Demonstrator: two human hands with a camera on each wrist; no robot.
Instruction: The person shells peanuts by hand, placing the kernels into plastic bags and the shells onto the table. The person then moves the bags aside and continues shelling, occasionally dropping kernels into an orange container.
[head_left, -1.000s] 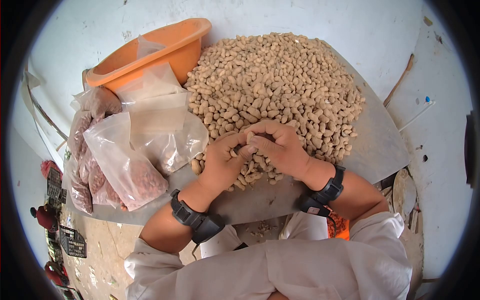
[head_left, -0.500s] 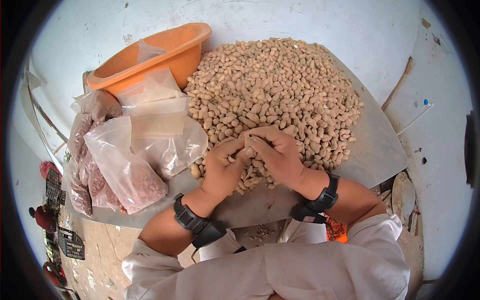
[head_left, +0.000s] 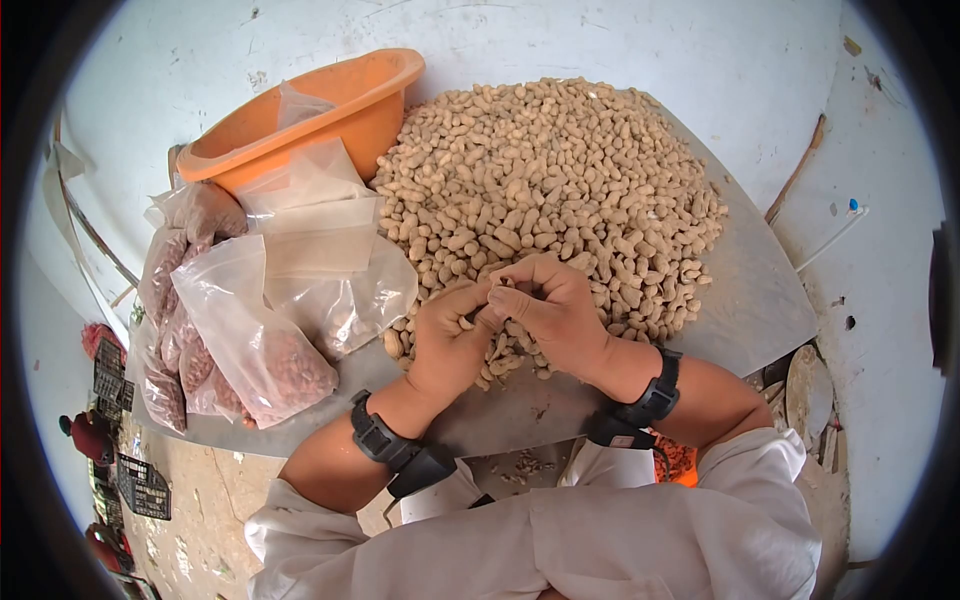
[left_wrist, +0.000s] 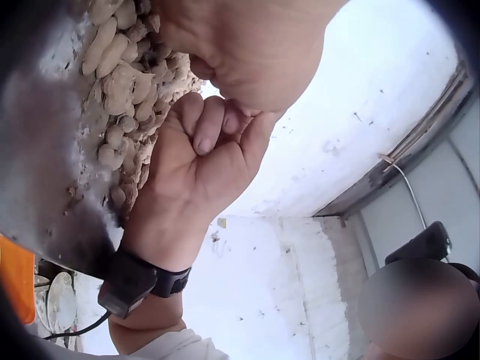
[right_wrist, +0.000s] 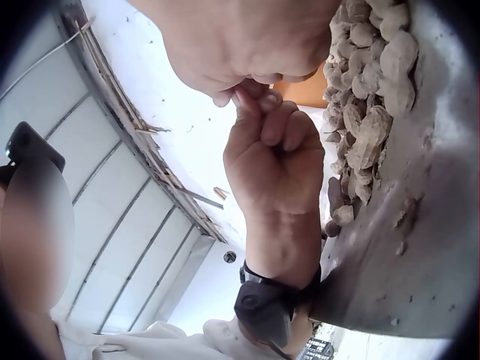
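Observation:
In the head view, both hands meet at the front edge of a large heap of unshelled peanuts point(head_left: 560, 170). The left hand point(head_left: 447, 342) and right hand point(head_left: 572, 318) pinch a peanut between their thumbs and fingertips, mostly hidden by the fingers. Curled fingers of the right hand point(left_wrist: 187, 176) show in the left wrist view, tips against the left hand point(left_wrist: 240, 52). In the right wrist view the left hand point(right_wrist: 279, 169) has its fingers curled below the right hand point(right_wrist: 244, 41). Loose peanuts lie under and beside both hands.
An orange basin point(head_left: 385, 125) stands at the back left of the metal table point(head_left: 760, 290). Clear plastic bags point(head_left: 320, 235) and a bag of reddish kernels point(head_left: 280, 375) lie left of the heap. Black crates point(head_left: 143, 487) are on the floor at far left.
The fingertips have shifted slightly around the pinched peanut, which showed more plainly a second ago. Both hands remain together at the heap's front edge. The head view has tilted a little.

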